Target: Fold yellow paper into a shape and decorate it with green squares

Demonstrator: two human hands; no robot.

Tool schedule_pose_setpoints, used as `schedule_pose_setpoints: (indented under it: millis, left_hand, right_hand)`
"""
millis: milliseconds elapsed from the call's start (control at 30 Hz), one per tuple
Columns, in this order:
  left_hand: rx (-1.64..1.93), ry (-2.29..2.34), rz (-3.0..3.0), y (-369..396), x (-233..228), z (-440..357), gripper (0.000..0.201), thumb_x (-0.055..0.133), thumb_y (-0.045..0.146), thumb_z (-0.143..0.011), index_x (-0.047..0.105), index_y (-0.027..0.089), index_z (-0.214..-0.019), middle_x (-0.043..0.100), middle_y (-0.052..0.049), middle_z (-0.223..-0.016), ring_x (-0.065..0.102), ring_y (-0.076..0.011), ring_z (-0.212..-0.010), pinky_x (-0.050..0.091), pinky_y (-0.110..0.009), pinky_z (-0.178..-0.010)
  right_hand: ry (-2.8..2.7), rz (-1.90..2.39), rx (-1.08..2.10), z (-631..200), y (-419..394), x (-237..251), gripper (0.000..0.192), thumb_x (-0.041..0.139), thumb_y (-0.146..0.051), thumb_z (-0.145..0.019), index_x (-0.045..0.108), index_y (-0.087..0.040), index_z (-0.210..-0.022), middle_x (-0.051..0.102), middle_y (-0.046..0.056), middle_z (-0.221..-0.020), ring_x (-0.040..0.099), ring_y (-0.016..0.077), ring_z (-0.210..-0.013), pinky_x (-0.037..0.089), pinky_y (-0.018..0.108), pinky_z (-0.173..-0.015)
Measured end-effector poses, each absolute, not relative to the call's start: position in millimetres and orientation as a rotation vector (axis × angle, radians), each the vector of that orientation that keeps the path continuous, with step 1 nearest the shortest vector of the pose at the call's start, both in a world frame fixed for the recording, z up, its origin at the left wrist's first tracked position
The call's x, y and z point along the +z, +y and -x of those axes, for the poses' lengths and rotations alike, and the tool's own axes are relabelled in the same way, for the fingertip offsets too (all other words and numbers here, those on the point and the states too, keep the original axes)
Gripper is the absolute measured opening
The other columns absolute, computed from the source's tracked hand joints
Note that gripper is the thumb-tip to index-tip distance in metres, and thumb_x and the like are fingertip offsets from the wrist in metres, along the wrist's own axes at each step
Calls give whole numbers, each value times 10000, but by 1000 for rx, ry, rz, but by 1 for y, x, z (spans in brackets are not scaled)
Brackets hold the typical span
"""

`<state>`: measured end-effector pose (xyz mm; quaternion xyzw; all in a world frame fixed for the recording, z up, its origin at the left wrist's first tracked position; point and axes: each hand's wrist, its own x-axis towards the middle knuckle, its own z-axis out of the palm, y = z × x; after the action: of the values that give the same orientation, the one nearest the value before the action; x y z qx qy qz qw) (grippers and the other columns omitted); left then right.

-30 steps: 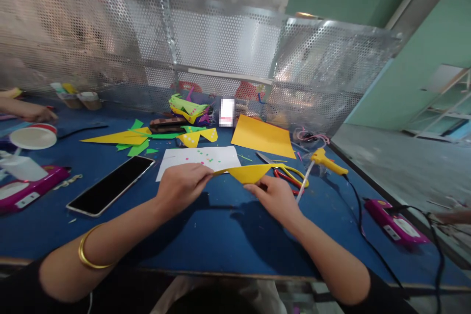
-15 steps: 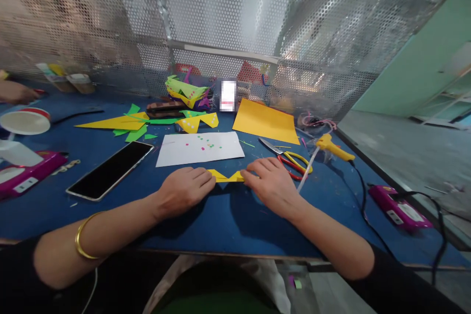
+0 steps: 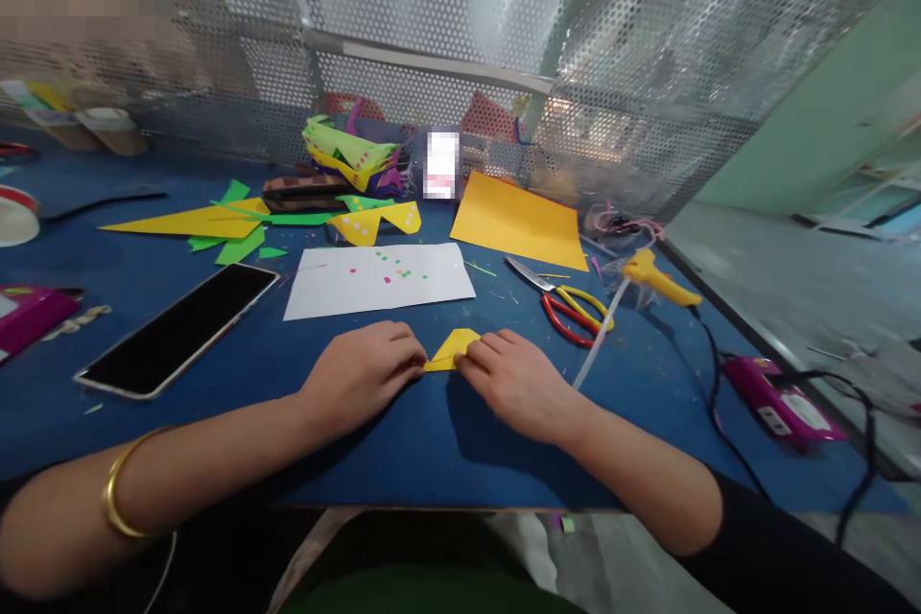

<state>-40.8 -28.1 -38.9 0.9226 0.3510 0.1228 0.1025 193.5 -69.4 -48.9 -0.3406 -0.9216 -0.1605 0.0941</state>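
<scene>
A small folded piece of yellow paper point(image 3: 450, 349) lies on the blue table point(image 3: 432, 441), pinched between both hands. My left hand point(image 3: 364, 372) presses its left end with the fingertips. My right hand point(image 3: 512, 380) presses its right end, fingers curled over the fold. Most of the paper is hidden under the two hands; only a small triangular peak shows between them. Just beyond lies a white sheet point(image 3: 379, 279) dotted with tiny coloured bits.
A black phone point(image 3: 177, 327) lies left. Red-and-yellow scissors point(image 3: 568, 306) and a yellow glue gun point(image 3: 653, 275) with a black cord lie right, a pink box point(image 3: 773, 396) beyond. An orange sheet point(image 3: 518, 222), yellow and green paper scraps point(image 3: 237, 225) and a perforated metal screen point(image 3: 460, 48) stand behind.
The yellow paper went from held up and stretched wide to pressed on the table, folded smaller. My hands have come closer together. The view has tilted down.
</scene>
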Motion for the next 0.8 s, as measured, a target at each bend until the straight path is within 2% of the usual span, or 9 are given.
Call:
schedule_pose_setpoints:
  millis: [100, 200, 267, 367, 600, 800]
  left_hand:
    - [319, 1075, -2590, -22, -37, 38, 136, 544, 250, -924, 673, 220, -891, 682, -9, -917, 632, -190, -893, 436, -281, -702]
    - [319, 1079, -2524, -19, -39, 40, 164, 513, 287, -929, 663, 229, -895, 684, -8, -931, 633, -190, -878, 426, -285, -696]
    - [325, 1073, -2495, -18, -40, 42, 170, 500, 290, -926, 656, 230, -895, 683, -9, -932, 633, -187, -870, 425, -284, -699]
    - [320, 1057, -2473, -18, -41, 43, 187, 475, 290, -928, 650, 233, -894, 680, -9, -938, 632, -184, -867, 427, -283, -703]
    - [336, 1023, -2481, -18, -43, 44, 213, 446, 298, -945, 645, 234, -898, 671, -4, -939, 626, -177, -860, 429, -284, -710]
    - [352, 1006, -2504, -18, -44, 45, 214, 446, 289, -948, 647, 229, -904, 677, -10, -941, 627, -173, -857, 436, -279, -706]
  right_hand:
    - [-2542, 1232, -355, -220, -61, -33, 248, 463, -173, -965, 670, -176, -1103, 701, 78, -1001, 608, 202, -895, 428, 331, -789]
    - [-2111, 1866, -541, -275, -49, -10, 304, 472, -175, -926, 650, -152, -1172, 685, 141, -1116, 633, 255, -952, 449, 352, -804]
    - [-1850, 2307, -687, -319, -41, 1, 324, 451, -167, -907, 638, -85, -1159, 669, 211, -1105, 641, 313, -965, 451, 387, -782]
    - [-1670, 2777, -656, -372, -31, 2, 314, 493, -173, -869, 636, -21, -1104, 653, 277, -1089, 641, 362, -1005, 454, 410, -788]
    - [-1660, 2791, -551, -404, -16, -28, 302, 525, -157, -846, 626, -43, -1107, 647, 239, -1091, 656, 330, -984, 459, 365, -736]
    - [-1576, 2663, -544, -410, -22, -25, 318, 512, -104, -826, 613, -64, -1125, 630, 225, -1094, 639, 297, -949, 409, 323, -688]
